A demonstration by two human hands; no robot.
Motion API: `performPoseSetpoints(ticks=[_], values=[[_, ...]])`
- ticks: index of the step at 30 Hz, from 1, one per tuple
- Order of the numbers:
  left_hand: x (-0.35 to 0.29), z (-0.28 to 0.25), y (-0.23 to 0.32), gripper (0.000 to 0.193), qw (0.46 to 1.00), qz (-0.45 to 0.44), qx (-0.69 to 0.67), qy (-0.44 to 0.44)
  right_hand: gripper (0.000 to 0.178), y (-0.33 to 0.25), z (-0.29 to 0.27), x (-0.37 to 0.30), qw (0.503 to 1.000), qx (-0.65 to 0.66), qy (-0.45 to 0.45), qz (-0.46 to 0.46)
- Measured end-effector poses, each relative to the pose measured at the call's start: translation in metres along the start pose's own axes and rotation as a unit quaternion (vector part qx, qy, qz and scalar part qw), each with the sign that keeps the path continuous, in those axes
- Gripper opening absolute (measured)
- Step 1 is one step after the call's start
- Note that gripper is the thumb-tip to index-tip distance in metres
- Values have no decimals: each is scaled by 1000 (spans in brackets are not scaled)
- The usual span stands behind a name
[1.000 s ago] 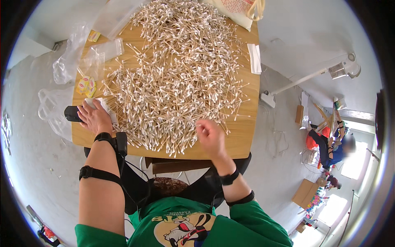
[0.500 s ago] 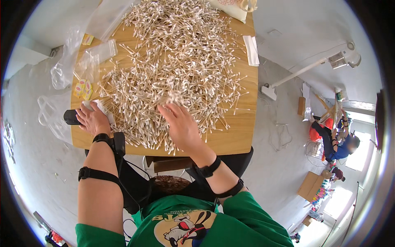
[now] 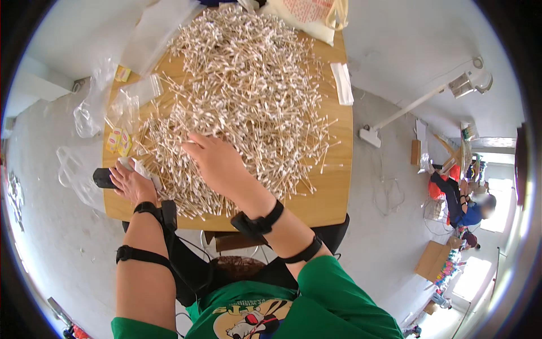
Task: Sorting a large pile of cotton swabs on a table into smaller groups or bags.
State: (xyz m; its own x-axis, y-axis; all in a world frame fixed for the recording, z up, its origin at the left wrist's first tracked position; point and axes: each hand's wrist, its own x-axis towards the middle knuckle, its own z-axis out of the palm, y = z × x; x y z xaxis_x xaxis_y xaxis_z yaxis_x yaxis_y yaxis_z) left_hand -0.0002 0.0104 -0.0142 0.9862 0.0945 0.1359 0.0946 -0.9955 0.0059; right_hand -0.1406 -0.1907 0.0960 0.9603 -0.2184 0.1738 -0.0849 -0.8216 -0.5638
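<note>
A broad heap of cotton swabs (image 3: 254,85) with white tips and pale sticks covers much of the wooden table (image 3: 327,198). My right hand (image 3: 217,164) is over the near left part of the heap, back up. Its fingers are bent and pressed close together, pointing left; what lies under them is hidden. At the table's near left corner my left hand (image 3: 135,185) grips a small crumpled white bag (image 3: 148,170), which shows between thumb and fingers beside the swabs. Its fingertips reach a black block-shaped object (image 3: 103,178).
Small yellow packets (image 3: 118,141) and clear plastic bags (image 3: 125,104) lie along the left edge. A folded white paper (image 3: 342,83) sits at the right edge, a white sack (image 3: 305,17) at the far right. People work at the room's right side.
My right hand has moved left and slightly away from me across the heap. My left hand stays at the same corner with the white bag. The whole view has shifted slightly.
</note>
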Motion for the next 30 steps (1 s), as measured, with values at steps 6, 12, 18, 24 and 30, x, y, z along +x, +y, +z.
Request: performPoseSetpoints(ticks=[6,12,18,24,30], values=[[-2,1,1,50,1000,-8,6,-1,34,34,-26,-16,996,-53,70,28],[-2,0,7,51,998,-40,-37,19,23,51,-48,-21,980,79,142,118],[-2,-7,8,50,997,-51,-48,-10,14,10,-39,-78,806,474,-309,174],[-2,-7,8,53,998,-42,-48,-23,19,-1,71,-197,684,459,-526,212],[-4,-6,8,50,999,-34,-29,12,24,35,134,-245,956,38,-206,203]])
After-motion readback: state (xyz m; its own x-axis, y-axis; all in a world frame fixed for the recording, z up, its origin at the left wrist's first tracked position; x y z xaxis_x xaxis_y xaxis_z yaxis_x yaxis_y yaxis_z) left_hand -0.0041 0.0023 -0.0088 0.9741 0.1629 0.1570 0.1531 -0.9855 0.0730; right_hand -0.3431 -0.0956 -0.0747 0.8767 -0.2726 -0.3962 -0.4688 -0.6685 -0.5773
